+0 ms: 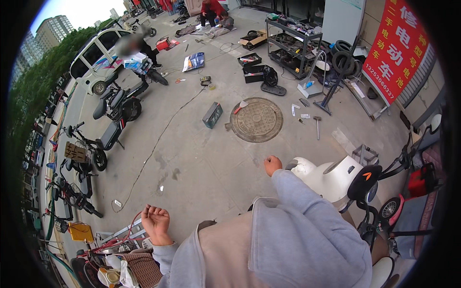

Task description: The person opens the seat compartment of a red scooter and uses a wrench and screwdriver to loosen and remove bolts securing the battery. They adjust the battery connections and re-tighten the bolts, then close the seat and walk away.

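Head view: a white scooter (330, 181) stands beside fisted right grip (272, 165), left grip (156, 223) half-open.

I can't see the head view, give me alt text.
A person's loosely curled left hand and right hand are out over grey pavement, the right beside a white scooter. Ahead lie a round manhole cover and a dark box; parked two-wheelers stand at left, a cluttered shelf rack beyond.

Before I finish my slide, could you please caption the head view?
Right hand near a white scooter, left hand near a woven basket, manhole cover ahead.
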`<state>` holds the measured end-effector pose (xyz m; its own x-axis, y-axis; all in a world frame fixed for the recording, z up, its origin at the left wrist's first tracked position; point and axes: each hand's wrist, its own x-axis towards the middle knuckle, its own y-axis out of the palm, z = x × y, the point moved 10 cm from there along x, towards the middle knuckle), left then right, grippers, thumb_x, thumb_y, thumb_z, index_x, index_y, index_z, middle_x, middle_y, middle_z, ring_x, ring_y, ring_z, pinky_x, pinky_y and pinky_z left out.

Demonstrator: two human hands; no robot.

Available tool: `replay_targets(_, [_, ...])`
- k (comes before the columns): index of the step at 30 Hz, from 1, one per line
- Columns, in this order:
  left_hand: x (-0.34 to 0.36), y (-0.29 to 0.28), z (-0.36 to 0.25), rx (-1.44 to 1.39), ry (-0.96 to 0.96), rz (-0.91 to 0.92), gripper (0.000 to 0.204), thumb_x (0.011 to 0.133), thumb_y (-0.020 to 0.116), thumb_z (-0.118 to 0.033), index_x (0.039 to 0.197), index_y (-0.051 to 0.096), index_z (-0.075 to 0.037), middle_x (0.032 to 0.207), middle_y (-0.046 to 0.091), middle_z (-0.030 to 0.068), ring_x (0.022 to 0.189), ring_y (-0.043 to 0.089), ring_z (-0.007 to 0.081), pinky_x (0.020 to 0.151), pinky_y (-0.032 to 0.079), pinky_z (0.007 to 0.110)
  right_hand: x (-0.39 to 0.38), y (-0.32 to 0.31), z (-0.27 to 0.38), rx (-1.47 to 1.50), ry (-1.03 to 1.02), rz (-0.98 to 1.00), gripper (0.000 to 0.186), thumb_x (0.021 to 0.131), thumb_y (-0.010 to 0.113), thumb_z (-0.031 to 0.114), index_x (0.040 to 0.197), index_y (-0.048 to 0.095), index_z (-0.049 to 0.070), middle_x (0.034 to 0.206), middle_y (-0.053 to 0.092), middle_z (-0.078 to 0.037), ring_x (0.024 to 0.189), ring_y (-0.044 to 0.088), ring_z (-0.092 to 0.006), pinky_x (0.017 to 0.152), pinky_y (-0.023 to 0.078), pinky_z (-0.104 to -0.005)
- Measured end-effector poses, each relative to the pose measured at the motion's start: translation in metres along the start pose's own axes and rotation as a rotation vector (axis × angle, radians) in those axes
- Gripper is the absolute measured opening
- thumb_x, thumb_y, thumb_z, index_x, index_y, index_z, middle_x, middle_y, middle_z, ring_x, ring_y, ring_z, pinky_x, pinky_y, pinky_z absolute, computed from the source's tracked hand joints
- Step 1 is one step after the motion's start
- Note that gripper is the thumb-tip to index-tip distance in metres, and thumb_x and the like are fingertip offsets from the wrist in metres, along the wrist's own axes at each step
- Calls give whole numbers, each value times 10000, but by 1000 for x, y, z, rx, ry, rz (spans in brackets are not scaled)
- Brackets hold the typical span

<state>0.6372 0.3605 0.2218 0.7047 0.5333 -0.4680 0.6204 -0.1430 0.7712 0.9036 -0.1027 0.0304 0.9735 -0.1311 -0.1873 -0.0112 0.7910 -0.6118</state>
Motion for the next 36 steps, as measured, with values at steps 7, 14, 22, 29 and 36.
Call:
replay_targets(7, [142,109,61,85,-50,-39,102,919,510,-187,863,580,-139,650,468,-55,580,406,110,579,362,275,126,-65,-45,42,112,-255,233,856,622,251,894,674,27,900,684,-197,874,651,-365,788,506,-435])
replay_targets(14, [311,272,186,143,-290,72,119,924,468,-171,894,571,-121,662,448,-52,610,399,115,597,351,274,186,-153,-191,247,494,-651,246,862,632,233,899,671,-8,864,692,-176,817,660,-291,773,508,-391])
replay_targets(22, [431,483,348,288,-511,251,125,935,491,-176,894,587,-107,662,457,-57,615,419,111,619,368,267,91,-225,-235,-21,861,-966,337,878,585,244,1003,646,-62,936,686,-223,874,648,-329,799,492,-403])
replay_targets(29, [498,582,501,388,-610,278,115,925,492,-180,894,588,-125,666,477,-58,611,434,108,623,386,272,81,-173,-317,95,1295,-1000,293,881,537,179,1001,638,-69,944,684,-229,862,654,-316,754,512,-389])
replay_targets(36, [540,694,602,345,-551,289,91,921,505,-201,924,573,-142,678,476,-50,614,430,116,612,387,280,367,-292,-275,-33,1030,-859,277,887,549,195,994,659,-36,977,689,-215,922,658,-337,832,509,-405])
